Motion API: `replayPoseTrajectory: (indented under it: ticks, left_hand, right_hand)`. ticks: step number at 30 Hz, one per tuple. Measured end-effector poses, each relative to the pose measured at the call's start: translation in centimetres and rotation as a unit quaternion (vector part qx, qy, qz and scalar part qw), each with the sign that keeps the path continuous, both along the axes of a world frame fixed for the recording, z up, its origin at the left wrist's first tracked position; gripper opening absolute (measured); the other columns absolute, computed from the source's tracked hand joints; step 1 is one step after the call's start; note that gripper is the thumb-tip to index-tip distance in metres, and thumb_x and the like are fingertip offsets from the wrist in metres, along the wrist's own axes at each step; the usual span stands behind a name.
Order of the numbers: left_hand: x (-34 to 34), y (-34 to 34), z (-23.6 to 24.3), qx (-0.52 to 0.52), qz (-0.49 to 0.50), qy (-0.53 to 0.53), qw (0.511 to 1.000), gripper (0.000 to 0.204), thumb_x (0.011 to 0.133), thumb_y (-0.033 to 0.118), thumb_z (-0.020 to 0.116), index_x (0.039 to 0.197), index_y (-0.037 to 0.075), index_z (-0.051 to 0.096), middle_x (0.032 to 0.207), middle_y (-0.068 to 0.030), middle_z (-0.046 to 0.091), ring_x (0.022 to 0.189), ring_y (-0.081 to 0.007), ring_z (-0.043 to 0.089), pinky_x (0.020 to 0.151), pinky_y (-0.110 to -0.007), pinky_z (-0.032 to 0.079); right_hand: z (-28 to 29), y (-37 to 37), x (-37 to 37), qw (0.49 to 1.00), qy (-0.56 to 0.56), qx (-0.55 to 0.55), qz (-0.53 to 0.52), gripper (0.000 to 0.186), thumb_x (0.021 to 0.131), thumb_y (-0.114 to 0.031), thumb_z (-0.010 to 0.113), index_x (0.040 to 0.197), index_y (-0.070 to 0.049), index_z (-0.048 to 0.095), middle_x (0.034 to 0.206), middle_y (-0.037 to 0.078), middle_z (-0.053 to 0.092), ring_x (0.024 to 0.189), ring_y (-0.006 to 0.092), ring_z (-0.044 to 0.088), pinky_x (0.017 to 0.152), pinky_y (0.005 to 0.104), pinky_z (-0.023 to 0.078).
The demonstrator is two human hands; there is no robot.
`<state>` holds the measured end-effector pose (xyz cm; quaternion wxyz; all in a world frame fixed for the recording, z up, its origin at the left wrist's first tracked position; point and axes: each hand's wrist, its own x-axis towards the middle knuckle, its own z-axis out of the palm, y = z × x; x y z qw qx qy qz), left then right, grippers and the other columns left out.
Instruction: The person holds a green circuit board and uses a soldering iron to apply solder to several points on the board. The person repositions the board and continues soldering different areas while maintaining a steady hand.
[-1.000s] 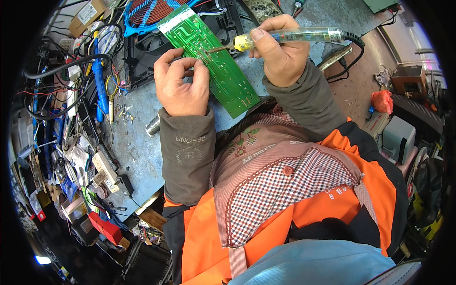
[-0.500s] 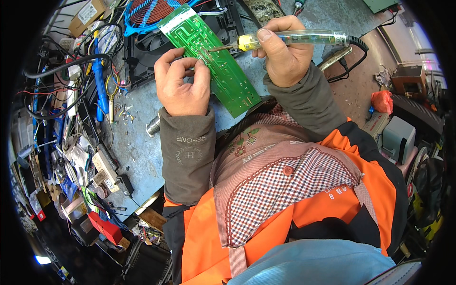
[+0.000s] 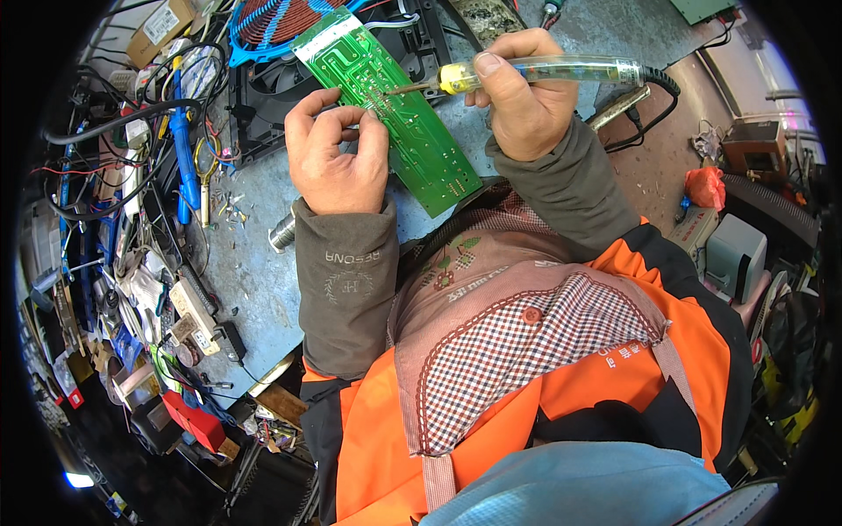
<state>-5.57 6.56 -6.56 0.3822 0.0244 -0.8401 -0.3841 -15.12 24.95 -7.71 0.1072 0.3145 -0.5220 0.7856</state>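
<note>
A long green circuit board (image 3: 424, 158) is held slantwise over the bench, its solder side facing up and a whitish strip across its far end. My left hand (image 3: 338, 156) is closed at the board's left edge, its fingertips by a row of solder joints; what lies under them is hidden. In my right hand (image 3: 530, 101) is a soldering iron (image 3: 574, 69) with a clear handle and a yellow collar. Its thin tip (image 3: 408, 88) touches or almost touches the board near my left fingertips. Thumb and fingers wrap round the handle.
Beyond the board is a black fan frame (image 3: 272, 112) below a copper-coloured coil (image 3: 274, 19). Cables, a blue-handled tool (image 3: 185, 162) and a white power strip (image 3: 195, 316) crowd the left. A solder spool (image 3: 282, 233) lies beside my left sleeve. The iron's black cord (image 3: 665, 81) runs right.
</note>
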Motion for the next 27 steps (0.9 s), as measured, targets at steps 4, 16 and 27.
replayPoseTrajectory:
  ticks: [4, 16, 27]
  left_hand:
    - [0.04, -0.03, -0.07, 0.005, 0.001, -0.004, 1.000, 0.009, 0.084, -0.004, 0.077, 0.091, -0.002, 0.073, 0.120, -0.0183, 0.064, 0.080, -0.0187, 0.071, 0.068, -0.029, 0.062]
    - [-0.08, 0.01, -0.14, 0.009, 0.000, -0.004, 1.000, 0.009, 0.085, -0.003, 0.078, 0.092, -0.003, 0.073, 0.120, -0.0179, 0.063, 0.080, -0.0191, 0.071, 0.067, -0.030, 0.063]
    - [0.06, 0.10, 0.13, 0.003, 0.004, -0.010, 1.000, 0.008, 0.085, -0.003, 0.078, 0.091, -0.003, 0.072, 0.121, -0.0184, 0.064, 0.079, -0.0185, 0.071, 0.068, -0.030, 0.062]
  right_hand:
    - [0.19, 0.00, 0.10, 1.000, -0.006, 0.002, 0.000, 0.014, 0.100, -0.011, 0.072, 0.101, 0.000, 0.063, 0.072, 0.000, 0.064, 0.062, 0.0041, 0.057, 0.055, 0.0217, 0.044]
    - [0.07, -0.12, 0.02, 1.000, 0.003, 0.018, -0.009, 0.015, 0.099, -0.011, 0.074, 0.100, 0.000, 0.064, 0.074, -0.001, 0.064, 0.064, 0.0032, 0.056, 0.055, 0.0221, 0.044]
    - [0.02, -0.02, 0.23, 1.000, -0.009, -0.006, -0.028, 0.015, 0.099, -0.012, 0.074, 0.099, 0.000, 0.064, 0.073, 0.002, 0.065, 0.063, 0.0053, 0.060, 0.055, 0.0229, 0.046]
